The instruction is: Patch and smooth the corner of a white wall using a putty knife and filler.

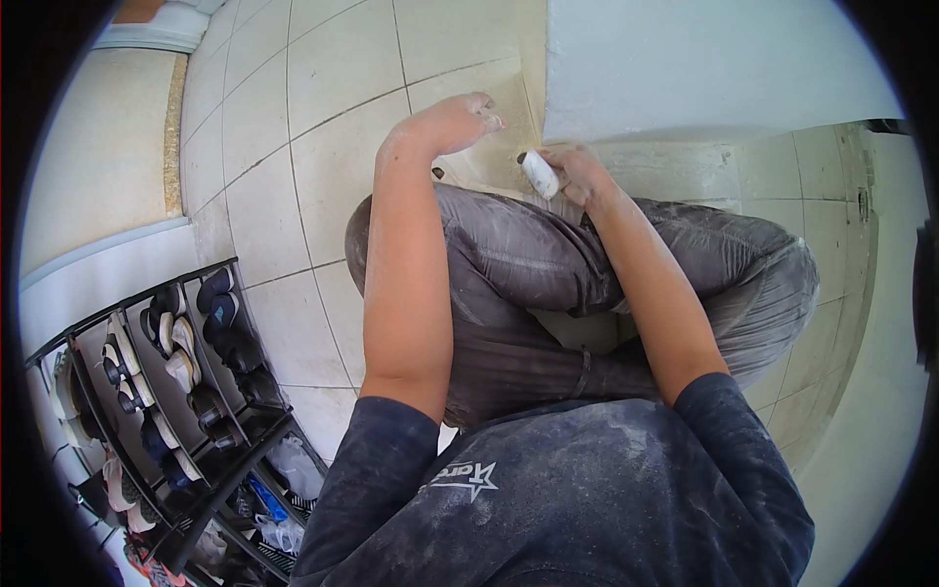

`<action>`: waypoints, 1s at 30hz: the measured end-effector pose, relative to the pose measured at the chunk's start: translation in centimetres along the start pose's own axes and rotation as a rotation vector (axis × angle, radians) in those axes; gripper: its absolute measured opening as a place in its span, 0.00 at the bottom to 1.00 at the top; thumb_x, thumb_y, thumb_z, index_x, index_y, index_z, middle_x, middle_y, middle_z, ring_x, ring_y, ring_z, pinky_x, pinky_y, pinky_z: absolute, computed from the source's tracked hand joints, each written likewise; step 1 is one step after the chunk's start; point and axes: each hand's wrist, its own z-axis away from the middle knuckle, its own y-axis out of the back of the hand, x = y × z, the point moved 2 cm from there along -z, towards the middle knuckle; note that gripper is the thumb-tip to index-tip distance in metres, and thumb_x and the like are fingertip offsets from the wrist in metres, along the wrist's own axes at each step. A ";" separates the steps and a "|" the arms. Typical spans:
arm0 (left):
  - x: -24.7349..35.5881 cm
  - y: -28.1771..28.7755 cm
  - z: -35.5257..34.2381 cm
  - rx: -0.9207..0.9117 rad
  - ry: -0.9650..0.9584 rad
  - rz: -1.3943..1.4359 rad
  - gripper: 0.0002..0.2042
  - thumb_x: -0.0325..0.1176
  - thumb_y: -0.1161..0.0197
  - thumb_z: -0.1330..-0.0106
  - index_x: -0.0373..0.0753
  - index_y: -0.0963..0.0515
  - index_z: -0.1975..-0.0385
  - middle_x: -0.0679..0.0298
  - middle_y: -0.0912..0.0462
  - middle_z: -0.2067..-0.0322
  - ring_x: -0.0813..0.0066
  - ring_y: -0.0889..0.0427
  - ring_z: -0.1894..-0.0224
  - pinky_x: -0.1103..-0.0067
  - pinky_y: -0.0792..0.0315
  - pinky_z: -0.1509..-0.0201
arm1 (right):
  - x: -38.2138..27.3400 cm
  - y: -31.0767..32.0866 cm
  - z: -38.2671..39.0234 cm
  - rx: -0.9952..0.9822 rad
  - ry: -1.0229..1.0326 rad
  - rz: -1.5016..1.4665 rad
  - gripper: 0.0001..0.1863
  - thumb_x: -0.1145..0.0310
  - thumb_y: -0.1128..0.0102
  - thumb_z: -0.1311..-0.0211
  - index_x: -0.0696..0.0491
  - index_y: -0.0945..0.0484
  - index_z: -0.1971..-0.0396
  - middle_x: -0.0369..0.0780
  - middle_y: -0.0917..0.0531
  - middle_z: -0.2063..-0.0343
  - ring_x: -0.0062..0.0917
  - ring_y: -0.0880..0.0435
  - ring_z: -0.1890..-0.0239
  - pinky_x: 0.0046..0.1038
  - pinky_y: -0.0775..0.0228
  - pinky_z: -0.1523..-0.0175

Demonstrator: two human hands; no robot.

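Leftmost, a cream panel with a rough speckled edge occupies the upper corner; below it, a black shoe rack bears several rows of shoes, with plastic bags on its lower part. Next, a floor of pale, roughly square tiles with dark grout lines, curved by the lens. Left hand: above the tiles, fingers bent and close together, whitish residue on the fingertips; cannot tell whether anything is held. Centre: dark T-shirt and grey trousers, both marked with pale dust, legs folded near the floor. White cylinder, dark at one end, tilted, lies in the grasp of the right hand, fingers narrow on it, in front of the wall corner. Beyond that hand, a smooth pale bluish wall meets the floor. Rightmost, more tiles run to a second pale wall.
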 end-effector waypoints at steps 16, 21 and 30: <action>-0.2 0.0 -0.1 -0.013 -0.014 0.036 0.29 0.46 0.48 0.38 0.37 0.39 0.40 0.52 0.35 0.41 0.58 0.36 0.39 0.70 0.42 0.37 | 0.5 0.3 -0.6 0.046 -0.025 0.001 0.13 0.78 0.55 0.37 0.71 0.30 0.57 0.48 0.22 0.62 0.36 0.19 0.64 0.37 0.22 0.60; -0.4 -0.3 -0.2 -0.011 0.012 0.045 0.29 0.49 0.48 0.37 0.37 0.38 0.40 0.52 0.32 0.43 0.60 0.34 0.41 0.73 0.41 0.39 | -0.2 0.0 0.1 0.111 0.025 0.118 0.12 0.79 0.55 0.38 0.70 0.29 0.59 0.48 0.22 0.62 0.36 0.19 0.64 0.38 0.22 0.61; -0.5 -0.3 -0.5 -0.019 0.013 0.054 0.28 0.47 0.48 0.38 0.38 0.37 0.41 0.53 0.33 0.42 0.58 0.35 0.40 0.71 0.41 0.38 | 0.0 0.1 0.1 0.021 0.054 0.033 0.13 0.78 0.56 0.37 0.71 0.29 0.58 0.50 0.22 0.62 0.37 0.19 0.63 0.37 0.22 0.60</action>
